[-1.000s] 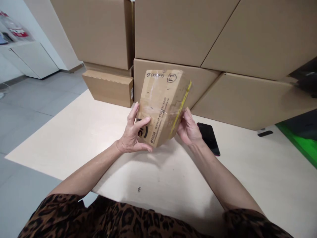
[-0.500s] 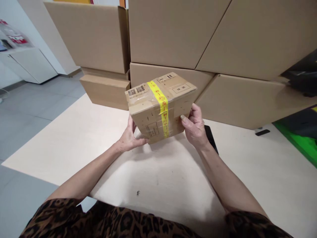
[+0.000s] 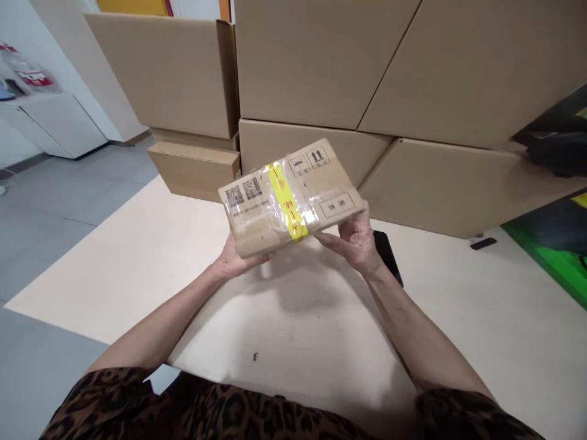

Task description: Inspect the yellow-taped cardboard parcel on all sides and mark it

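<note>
A small cardboard box [image 3: 257, 223] is held tilted above the pale table, one printed face turned up toward me. Clear tape and a yellow strip with red characters run across its middle; two square codes and handling symbols show on the same face. My left hand [image 3: 236, 260] grips the lower left corner, its fingers partly hidden behind the box. At the lower right, my right hand [image 3: 355, 241] holds the corner with the thumb along the bottom edge. A flat black object [image 3: 387, 256], perhaps a phone, lies on the table just beyond my right wrist.
Large cardboard boxes [image 3: 316, 61] are stacked like a wall along the back of the table [image 3: 458, 318]. A smaller carton [image 3: 195, 171] stands at the back left. A small black item [image 3: 483, 244] lies at the right. A white cabinet [image 3: 59, 125] stands across the floor.
The box has tipped toward me, so its printed face now shows fully and the side that faced me is hidden. Both hands keep their hold.
</note>
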A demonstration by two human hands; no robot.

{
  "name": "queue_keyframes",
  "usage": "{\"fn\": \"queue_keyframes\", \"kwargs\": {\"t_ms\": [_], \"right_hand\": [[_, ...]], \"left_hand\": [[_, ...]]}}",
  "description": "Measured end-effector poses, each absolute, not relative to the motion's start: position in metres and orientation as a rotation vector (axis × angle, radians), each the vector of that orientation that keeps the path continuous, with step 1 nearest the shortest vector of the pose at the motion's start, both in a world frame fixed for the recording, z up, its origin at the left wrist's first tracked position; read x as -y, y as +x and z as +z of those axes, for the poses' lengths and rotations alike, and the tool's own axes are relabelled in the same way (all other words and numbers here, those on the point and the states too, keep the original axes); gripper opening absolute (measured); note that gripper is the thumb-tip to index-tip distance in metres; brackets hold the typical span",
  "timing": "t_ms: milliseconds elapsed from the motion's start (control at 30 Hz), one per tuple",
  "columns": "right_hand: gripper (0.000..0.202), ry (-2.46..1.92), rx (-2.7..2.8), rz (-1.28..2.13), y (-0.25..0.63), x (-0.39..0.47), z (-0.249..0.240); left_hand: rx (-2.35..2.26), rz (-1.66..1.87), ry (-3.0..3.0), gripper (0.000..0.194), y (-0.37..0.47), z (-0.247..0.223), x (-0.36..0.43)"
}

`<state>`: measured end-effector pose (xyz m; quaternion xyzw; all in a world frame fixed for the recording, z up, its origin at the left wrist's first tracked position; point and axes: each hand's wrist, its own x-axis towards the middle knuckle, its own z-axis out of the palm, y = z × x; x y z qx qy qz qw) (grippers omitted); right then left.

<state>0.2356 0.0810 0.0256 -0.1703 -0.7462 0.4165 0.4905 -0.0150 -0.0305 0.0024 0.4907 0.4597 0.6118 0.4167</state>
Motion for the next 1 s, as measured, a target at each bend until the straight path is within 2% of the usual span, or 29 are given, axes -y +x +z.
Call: {"fn": "queue_keyframes", "kwargs": {"t_ms": [133, 233, 367, 567, 667, 833, 1000], "right_hand": [[0.062, -0.434, 1.841, 1.079, 0.245, -0.082, 0.041], [0.057, -0.551, 1.788, 1.236, 0.250, -0.082, 0.050], [0.071, -0.722, 1.675, 1.447, 0.248, -0.082, 0.053], [0.088, -0.838, 1.479, 1.580, 0.242, -0.085, 0.052], [0.088, -0.859, 1.398, 1.636, 0.243, -0.089, 0.052], [0.073, -0.982, 1.397, 1.715, 0.242, -0.094, 0.047], [0.060, -1.176, 1.304, 1.655, 0.238, -0.103, 0.030]], "left_hand": [[-1.060, 1.512, 1.164, 0.085, -0.010, 0.003, 0.033], [-0.922, 1.518, 1.024, 0.074, -0.004, 0.004, 0.030], [-0.936, 1.504, 0.880, 0.058, -0.004, 0.007, 0.028], [-0.967, 1.216, 0.817, 0.061, -0.028, 0.019, 0.026], [-1.029, 1.120, 0.882, 0.062, -0.041, 0.025, 0.026], [-1.127, 1.005, 0.908, 0.066, -0.049, 0.031, 0.024], [-1.313, 1.272, 0.940, 0.076, -0.052, 0.030, 0.017]]}}
